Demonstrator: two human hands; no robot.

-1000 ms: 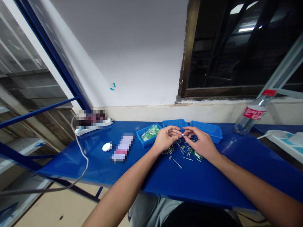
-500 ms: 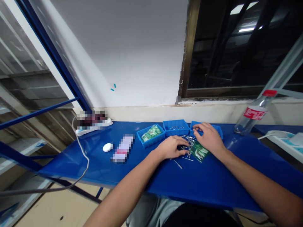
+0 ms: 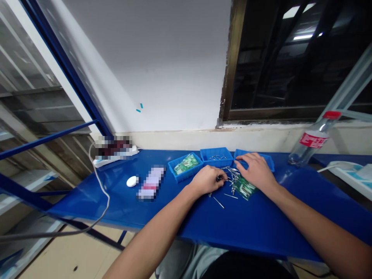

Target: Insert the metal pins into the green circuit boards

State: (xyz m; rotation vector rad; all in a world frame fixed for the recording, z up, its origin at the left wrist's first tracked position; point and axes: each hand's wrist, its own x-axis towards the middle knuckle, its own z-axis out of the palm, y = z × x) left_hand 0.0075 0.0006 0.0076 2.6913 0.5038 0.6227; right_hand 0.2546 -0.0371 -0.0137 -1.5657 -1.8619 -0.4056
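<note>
My left hand point(image 3: 209, 179) is closed at the left edge of a loose pile of thin metal pins point(image 3: 232, 175); a dark bit shows between its curled fingers, too small to name. My right hand point(image 3: 255, 168) is spread over the right side of the pile, beside green packets point(image 3: 244, 187), its fingers apart and nothing seen in them. Behind the hands stand a blue bin with a few pins point(image 3: 216, 162) and another blue bin point(image 3: 269, 159), partly covered by my right hand. To the left, a third blue bin point(image 3: 188, 177) holds green packets.
A plastic bottle with a red cap point(image 3: 312, 139) stands at the back right. A white round object point(image 3: 132, 181) and a blurred flat item point(image 3: 151, 183) lie left. Power strips point(image 3: 116, 155) sit near the wall, with a cable point(image 3: 100, 182) crossing the table's left end.
The fingers of my left hand have curled in and drawn slightly left, away from the pins. My right hand has shifted slightly, its fingers lower over the right bin's front.
</note>
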